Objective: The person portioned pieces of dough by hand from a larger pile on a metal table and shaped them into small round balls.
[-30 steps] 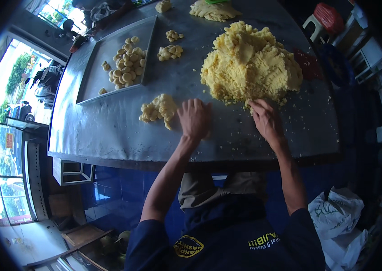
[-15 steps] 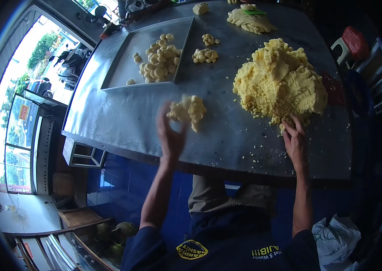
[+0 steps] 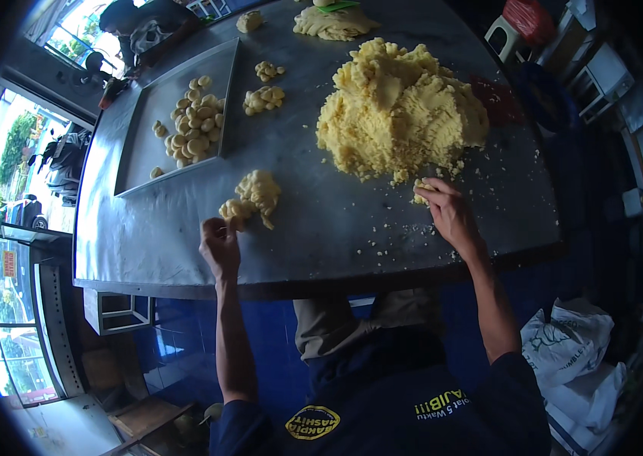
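My right hand (image 3: 454, 219) has its fingers closed on a small lump of yellow crumbly paste (image 3: 420, 191). It hovers near the front edge of a big mound of the same paste (image 3: 397, 114). On the left, my left hand (image 3: 220, 247) is curled with its fingertips pinched at the near end of a cluster of pale dough pieces (image 3: 259, 191). The curled fingers partly hide the dough there.
A metal tray (image 3: 133, 178) with many round dough balls (image 3: 198, 125) lies at the left. Two small dough clusters (image 3: 263, 99) are beside it. Farther back sit a dough lump (image 3: 249, 21) and a larger dough mass (image 3: 334, 24). Crumbs dot the metal table (image 3: 321, 243). Another person (image 3: 150, 30) is at the far left.
The view has shifted, so the table things appear farther left. My left hand has closed at the dough cluster. My right hand has drawn back slightly from the mound with a lump of paste.
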Motion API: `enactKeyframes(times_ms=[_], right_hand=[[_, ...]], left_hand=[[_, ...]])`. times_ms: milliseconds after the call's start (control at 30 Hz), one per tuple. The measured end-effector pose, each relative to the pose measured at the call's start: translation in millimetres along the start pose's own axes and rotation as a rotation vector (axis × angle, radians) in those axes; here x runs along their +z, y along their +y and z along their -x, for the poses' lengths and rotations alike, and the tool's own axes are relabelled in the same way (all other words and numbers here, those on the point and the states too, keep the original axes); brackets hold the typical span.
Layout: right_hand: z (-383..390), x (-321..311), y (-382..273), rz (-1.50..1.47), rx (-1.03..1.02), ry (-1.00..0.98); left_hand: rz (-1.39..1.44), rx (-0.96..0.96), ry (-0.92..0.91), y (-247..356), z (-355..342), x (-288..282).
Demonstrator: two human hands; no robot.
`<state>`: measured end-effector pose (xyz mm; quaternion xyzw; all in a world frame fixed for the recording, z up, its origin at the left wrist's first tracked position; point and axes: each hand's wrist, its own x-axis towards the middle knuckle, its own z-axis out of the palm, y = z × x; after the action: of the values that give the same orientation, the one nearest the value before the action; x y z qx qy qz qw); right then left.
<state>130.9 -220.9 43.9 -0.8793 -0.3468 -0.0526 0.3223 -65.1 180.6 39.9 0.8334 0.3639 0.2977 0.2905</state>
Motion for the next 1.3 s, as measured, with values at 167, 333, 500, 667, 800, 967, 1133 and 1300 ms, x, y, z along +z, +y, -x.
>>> enactKeyframes(times_ms=[167,333,500,667,800,967,1133,1300], right_hand=[[-1.3,7.0,-19.8,-0.019,-0.029,-0.105],[-13.9,14.6,-1.8,0.106,-0.077,0.000],[-10.6,4.7,-12.2,-0.025,0.095,-0.076],[-11.2,22.3,-19.9,0.186,0.115,0.083],[-4.1,15.5,-15.0,0.015,0.086,0.094],[3.8,4.8,-22.4,-0.021,0.039,-0.001],[-6.4,9.7,-41.5,-0.113,-0.078,-0.119],[0.9,11.0,-73.0,-0.110,-0.159,-0.232]], left_hand=[[0.361,0.061,0.029,19.8,16.3,7.9],[0.042,0.310,-0.357,83.8,59.9,38.6],[-0.475,0.492,-0.524,132.1,48.4,53.5],[-0.403,0.815,-0.159,111.2,17.9,107.9],[-0.368,0.807,-0.226,96.0,13.8,127.8],[-0.282,0.937,-0.290,84.9,4.6,121.3],[-0.339,0.878,-0.229,99.8,5.2,127.8],[-0.336,0.731,-0.198,101.0,41.8,102.0]])
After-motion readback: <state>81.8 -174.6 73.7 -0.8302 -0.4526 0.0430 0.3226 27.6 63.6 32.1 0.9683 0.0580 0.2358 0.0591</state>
